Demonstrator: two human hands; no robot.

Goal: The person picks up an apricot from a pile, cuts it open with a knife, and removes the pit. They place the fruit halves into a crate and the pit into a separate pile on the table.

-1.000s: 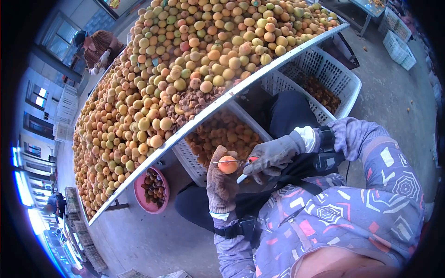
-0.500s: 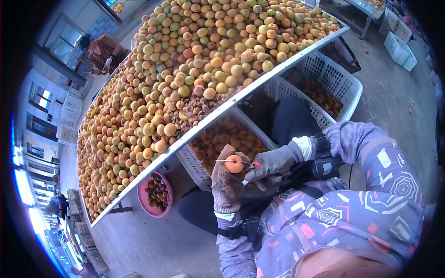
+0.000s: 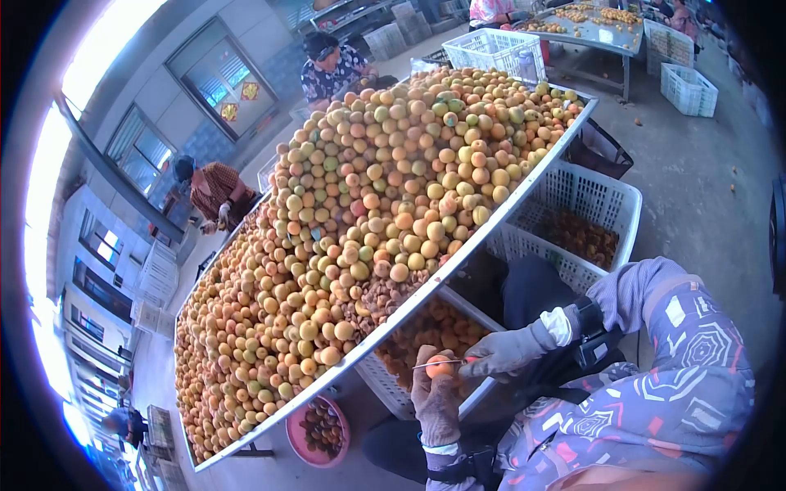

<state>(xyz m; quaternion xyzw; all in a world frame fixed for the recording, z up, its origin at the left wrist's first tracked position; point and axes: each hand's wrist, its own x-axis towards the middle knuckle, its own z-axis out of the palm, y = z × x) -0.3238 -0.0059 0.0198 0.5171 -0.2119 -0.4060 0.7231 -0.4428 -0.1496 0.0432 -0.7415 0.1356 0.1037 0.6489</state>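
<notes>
Orange round fruit in L hand, w/ thin knife across

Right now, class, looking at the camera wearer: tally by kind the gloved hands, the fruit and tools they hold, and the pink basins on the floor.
Gloved hands (left hand, right hand): 2
Held fruit: 1
Thin-bladed tool: 1
Pink basin: 1
Total: 5

Glare at upper left — blown-out windows, bluish daylight, fisheye-curved edges, black corners.

Far table bearing fruit; white crate on floor nearby; person in patterned shirt; glazed door.
</notes>
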